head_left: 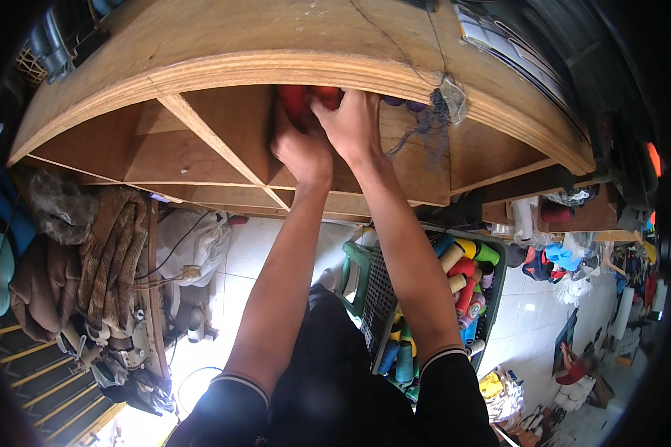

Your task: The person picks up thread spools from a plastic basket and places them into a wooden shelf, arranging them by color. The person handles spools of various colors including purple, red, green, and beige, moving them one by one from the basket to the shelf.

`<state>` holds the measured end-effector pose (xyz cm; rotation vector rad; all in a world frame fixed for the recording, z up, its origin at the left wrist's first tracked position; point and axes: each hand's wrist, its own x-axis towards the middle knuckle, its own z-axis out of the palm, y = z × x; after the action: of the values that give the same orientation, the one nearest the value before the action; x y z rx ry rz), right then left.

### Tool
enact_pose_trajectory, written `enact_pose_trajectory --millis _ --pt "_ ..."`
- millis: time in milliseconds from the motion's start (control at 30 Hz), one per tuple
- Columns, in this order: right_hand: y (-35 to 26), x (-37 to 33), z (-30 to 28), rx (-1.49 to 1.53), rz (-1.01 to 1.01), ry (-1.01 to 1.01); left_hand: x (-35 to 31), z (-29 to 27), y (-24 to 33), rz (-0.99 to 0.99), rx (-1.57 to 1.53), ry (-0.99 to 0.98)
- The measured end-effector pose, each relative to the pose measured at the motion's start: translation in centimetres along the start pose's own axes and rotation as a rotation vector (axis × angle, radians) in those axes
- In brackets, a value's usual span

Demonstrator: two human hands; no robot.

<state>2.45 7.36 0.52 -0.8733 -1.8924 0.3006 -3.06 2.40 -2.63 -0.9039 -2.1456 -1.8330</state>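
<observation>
Both of my hands reach up into a compartment of a wooden shelf [224, 134], under its curved top. Red thread spools [294, 102] show at the compartment's upper edge, partly hidden by my fingers and the shelf top. My left hand [303, 154] is curled closed against the lower end of the left red spool. Just right of it and higher, my right hand [352, 128] closes on the other red spool [326, 95], its thumb turned left; its other fingers are mostly hidden. Purple spools [406, 103] lie further right in the compartment, beside hanging dark tangled thread [431, 123].
Below the shelf, a green crate [497, 279] holds several coloured thread spools, with a green plastic stool [356, 276] beside it. Brown cloths [115, 249] hang at left above a sewing machine [130, 346]. Another person [572, 370] is far off at lower right.
</observation>
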Motion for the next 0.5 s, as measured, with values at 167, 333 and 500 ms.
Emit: enact_pose_trajectory --millis 167,333,500 --pt "0.1 -2.3 0.1 0.165 0.133 0.059 -0.4 0.3 -1.5 0.011 0.054 0.052" --pt "0.7 -3.0 1.0 0.229 0.318 -0.071 -0.2 0.3 -2.0 -0.041 0.042 0.036" --pt "2.0 -2.8 2.5 0.196 0.303 -0.079 0.3 0.3 -2.4 -0.017 0.039 0.047"
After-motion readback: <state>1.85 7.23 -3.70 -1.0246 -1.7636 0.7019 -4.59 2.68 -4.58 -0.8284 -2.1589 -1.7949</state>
